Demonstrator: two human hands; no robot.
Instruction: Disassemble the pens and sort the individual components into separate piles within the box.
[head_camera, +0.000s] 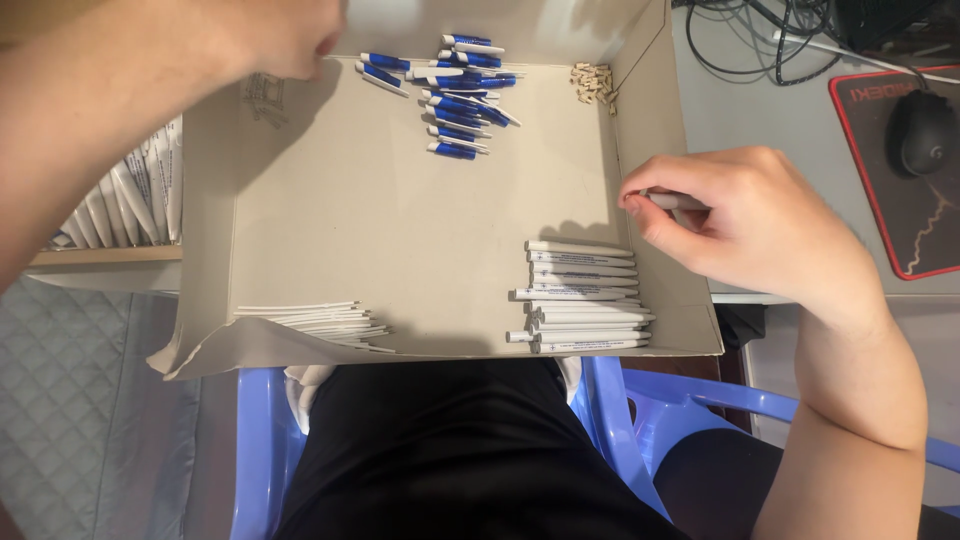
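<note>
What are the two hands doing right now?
Left hand: blurred, reaching toward the blue-and-white pen tops; grip cannot be told.
Right hand: closed on a white pen barrel.

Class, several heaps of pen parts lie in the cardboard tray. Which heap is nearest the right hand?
The stack of white barrels in the tray's near right corner lies just below the right hand. The blue-and-white pile and the thin refills lie farther off.

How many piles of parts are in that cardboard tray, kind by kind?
Blue-and-white pen pieces: 1 pile
White pen barrels: 1 stack
Thin white rods: 1 bundle
Small tan bits: 1 heap
Total: 4 piles in the cardboard tray
Besides these, 1 single white barrel is pinched in the right hand.
</note>
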